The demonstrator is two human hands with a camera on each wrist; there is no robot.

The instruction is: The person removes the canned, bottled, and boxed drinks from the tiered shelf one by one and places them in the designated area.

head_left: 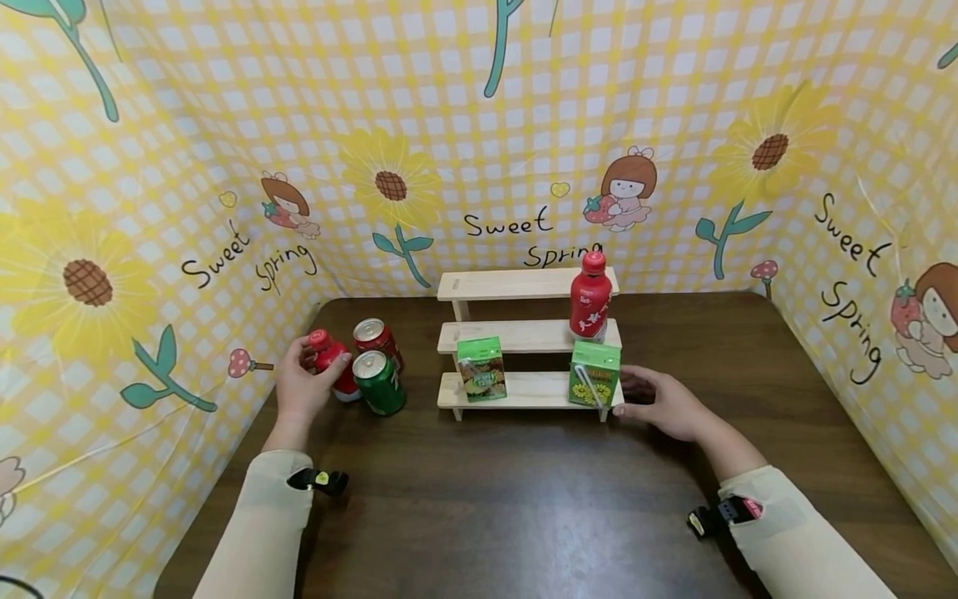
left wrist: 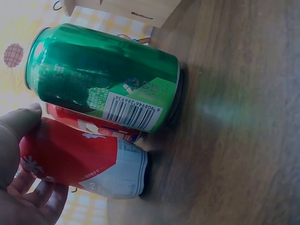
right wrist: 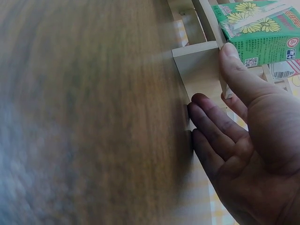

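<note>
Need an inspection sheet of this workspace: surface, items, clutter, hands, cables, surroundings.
Surface: dark wood-grain table, glare toward the front.
Job's things: three-tier wooden rack; left green carton and right green carton on its lowest tier; shelved red bottle on the middle tier, right end; green can and red can left of the rack.
Clutter: nothing seen.
Hands: left hand grips another red bottle; right hand at the lowest tier's right end.
Cables: dark curved line, lower left, possibly one.
Surroundings: yellow-checked cloth, behind and both sides.
</note>
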